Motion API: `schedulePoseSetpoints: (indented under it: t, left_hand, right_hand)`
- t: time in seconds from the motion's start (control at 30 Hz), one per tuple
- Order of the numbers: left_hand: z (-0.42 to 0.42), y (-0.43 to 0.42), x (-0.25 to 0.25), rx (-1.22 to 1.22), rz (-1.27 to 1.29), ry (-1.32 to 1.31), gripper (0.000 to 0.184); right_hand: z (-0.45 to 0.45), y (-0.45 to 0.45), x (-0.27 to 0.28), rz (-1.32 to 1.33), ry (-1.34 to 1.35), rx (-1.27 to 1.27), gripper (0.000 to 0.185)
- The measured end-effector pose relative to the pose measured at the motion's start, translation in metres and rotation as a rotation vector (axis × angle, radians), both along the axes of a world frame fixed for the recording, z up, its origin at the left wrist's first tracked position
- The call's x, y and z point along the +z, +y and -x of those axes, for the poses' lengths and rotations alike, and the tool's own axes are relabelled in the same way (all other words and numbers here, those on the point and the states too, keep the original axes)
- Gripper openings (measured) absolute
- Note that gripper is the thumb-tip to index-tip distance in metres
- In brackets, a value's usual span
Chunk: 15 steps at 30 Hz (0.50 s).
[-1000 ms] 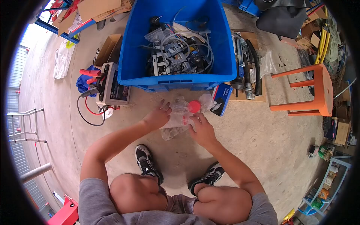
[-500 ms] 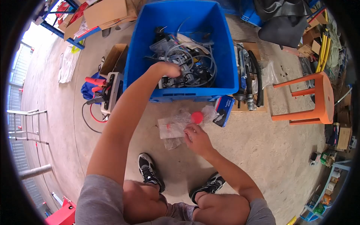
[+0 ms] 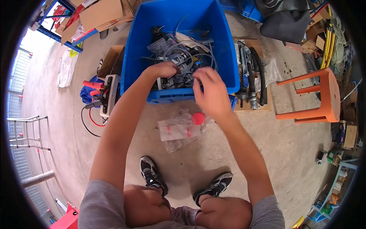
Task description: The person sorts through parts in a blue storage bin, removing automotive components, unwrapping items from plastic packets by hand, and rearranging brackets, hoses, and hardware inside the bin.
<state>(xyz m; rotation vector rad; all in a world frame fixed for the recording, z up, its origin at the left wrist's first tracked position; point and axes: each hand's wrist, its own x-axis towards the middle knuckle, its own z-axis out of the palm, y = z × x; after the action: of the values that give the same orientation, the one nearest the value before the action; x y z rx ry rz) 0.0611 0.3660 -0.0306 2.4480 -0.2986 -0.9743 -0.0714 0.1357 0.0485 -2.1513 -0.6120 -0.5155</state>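
Observation:
A big blue bin stands in front of me, with a tangle of grey fittings, wires and clear tubing in its bottom. My left hand reaches down into the front of the pile, its fingers curled among the parts; whatever it grips is hidden. Over the bin's front rim, right of centre, hovers my right hand, slightly blurred, its thumb and fingers apart and nothing seen in them. On the floor below lie crumpled clear plastic bags and a round red piece.
Right of the bin, black hoses and metal pipes lie on cardboard. An orange stool stands farther right. To the left are a white-and-black device with cables and an open cardboard box. Shelving with cartons is at upper left.
My right hand has lifted from the plastic bags on the floor up to the bin's front rim. My left hand stays in the pile, shifted slightly. The view has tilted a little.

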Motion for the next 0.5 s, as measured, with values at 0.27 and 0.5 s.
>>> schedulePoseSetpoints:
  t: [0.27,0.5]
  left_hand:
    - [0.084,0.003,0.125,-0.082,0.474,-0.595,0.017]
    - [0.212,0.012,0.141,0.048,0.654,-0.669,0.015]
  right_hand:
    - [-0.049,-0.011,0.001,0.014,0.123,0.013,0.033]
    - [0.07,-0.028,0.025,-0.472,0.734,0.277,0.018]
